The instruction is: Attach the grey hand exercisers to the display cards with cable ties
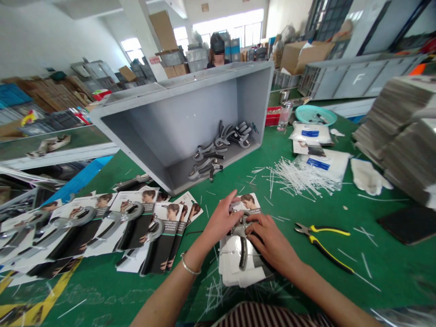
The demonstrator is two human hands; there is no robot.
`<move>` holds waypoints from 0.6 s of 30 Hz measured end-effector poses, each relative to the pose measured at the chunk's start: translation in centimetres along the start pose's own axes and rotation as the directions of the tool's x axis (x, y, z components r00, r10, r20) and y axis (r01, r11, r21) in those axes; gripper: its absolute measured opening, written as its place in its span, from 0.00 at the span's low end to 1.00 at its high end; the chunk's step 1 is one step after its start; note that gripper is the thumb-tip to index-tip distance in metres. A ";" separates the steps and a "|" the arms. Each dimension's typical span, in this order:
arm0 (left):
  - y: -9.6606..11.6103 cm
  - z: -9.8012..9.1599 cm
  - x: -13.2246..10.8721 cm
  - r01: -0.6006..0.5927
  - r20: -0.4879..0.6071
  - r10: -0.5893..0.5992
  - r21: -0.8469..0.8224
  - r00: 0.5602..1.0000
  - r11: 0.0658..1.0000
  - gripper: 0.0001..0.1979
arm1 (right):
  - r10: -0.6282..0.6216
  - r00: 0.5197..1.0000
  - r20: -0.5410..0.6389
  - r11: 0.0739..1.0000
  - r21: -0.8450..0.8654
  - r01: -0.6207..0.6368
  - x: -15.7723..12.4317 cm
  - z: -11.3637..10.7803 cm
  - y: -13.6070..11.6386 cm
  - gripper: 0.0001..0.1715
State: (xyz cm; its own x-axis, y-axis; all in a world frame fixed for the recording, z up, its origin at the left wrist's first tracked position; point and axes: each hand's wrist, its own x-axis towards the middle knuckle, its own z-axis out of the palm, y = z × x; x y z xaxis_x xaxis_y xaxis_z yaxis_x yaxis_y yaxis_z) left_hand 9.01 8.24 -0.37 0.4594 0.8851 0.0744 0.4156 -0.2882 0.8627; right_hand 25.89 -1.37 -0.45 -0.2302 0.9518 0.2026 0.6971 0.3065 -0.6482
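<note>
On a stack of printed cards [229, 265] in front of me lies a grey hand grip strengthener [242, 245]. My left hand [223, 218], with a bangle on its wrist, closes around the strengthener's upper end and the card edge. Bent fingers of my right hand [270, 238] press against the strengthener from the other side; part of it is hidden beneath them. Several carded hand grip strengtheners [116, 222] overlap at the left. Wire cutters [322, 243] with yellow and black handles lie to the right of my right hand.
A tilted grey crate [163, 131] holding loose hand grip strengtheners [231, 136] stands behind the cards. White cable ties [299, 179] are heaped at the right, near plastic bags [322, 165], a white glove [366, 177], a dark flat object [407, 225] and stacked cardboard [402, 122]. Another person is beyond the crate.
</note>
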 end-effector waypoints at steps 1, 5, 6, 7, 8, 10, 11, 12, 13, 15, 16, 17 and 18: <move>0.5 0.2 -0.1 -0.032 0.047 0.032 0.001 0.998 0.999 0.28 | 0.002 1.000 0.001 1.000 0.002 -0.002 0.0 0.0 0.1 0.06; 1.7 -0.1 -0.8 -0.106 0.047 0.107 -0.015 0.993 0.994 0.13 | 0.000 1.000 0.000 1.000 0.014 0.000 -0.1 0.1 0.3 0.07; 1.6 -0.4 -1.0 -0.088 -0.001 0.088 -0.031 0.996 0.996 0.11 | -0.002 1.000 -0.004 1.000 0.019 0.002 -0.2 0.1 0.3 0.07; 1.3 -0.9 -1.3 -0.058 -0.051 0.055 -0.050 0.997 0.997 0.10 | -0.002 1.000 -0.013 1.000 0.025 0.003 -0.2 0.1 0.4 0.07; 0.9 -1.3 -1.5 -0.022 -0.096 0.016 -0.069 0.995 0.997 0.10 | -0.001 1.000 -0.022 1.000 0.030 0.001 -0.2 0.1 0.4 0.07; 0.2 -2.1 -2.0 0.036 -0.136 -0.051 -0.109 0.989 0.993 0.12 | 0.006 0.999 -0.032 0.999 0.036 -0.005 -0.2 0.2 0.5 0.07; -0.1 -2.4 -2.2 0.054 -0.126 -0.070 -0.131 0.990 0.990 0.13 | 0.010 0.999 -0.033 0.999 0.036 -0.009 -0.2 0.2 0.5 0.07; -0.4 -2.5 -2.4 0.065 -0.097 -0.080 -0.150 0.992 0.987 0.14 | 0.012 0.999 -0.033 0.999 0.035 -0.011 -0.2 0.3 0.6 0.07; -0.5 -2.5 -2.4 0.076 -0.055 -0.086 -0.163 0.995 0.984 0.16 | 0.012 0.999 -0.031 0.999 0.033 -0.011 -0.2 0.3 0.6 0.06; -0.6 -2.1 -2.3 0.083 0.012 -0.082 -0.162 0.997 0.983 0.19 | 0.007 1.000 -0.026 1.000 0.030 -0.006 -0.1 0.3 0.6 0.06; -0.5 -1.8 -2.1 0.069 0.027 -0.066 -0.140 0.997 0.988 0.18 | 0.004 1.000 -0.026 1.000 0.029 -0.004 -0.1 0.3 0.6 0.06; -0.3 -1.4 -1.8 0.039 0.028 -0.036 -0.111 0.999 0.993 0.16 | 0.002 1.000 -0.024 1.000 0.028 -0.001 -0.1 0.3 0.5 0.07; -0.1 -1.0 -1.6 -0.004 0.023 0.006 -0.085 1.000 0.996 0.13 | 0.000 1.000 -0.023 1.000 0.028 0.001 0.0 0.3 0.5 0.07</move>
State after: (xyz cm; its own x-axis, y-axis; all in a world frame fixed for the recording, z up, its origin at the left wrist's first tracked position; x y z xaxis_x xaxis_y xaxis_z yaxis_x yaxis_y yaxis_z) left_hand 7.44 7.22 -0.08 0.4800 0.8746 0.0679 0.3457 -0.2597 0.9017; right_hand 26.01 -1.26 -1.03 -0.2144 0.9517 0.2198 0.6777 0.3070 -0.6682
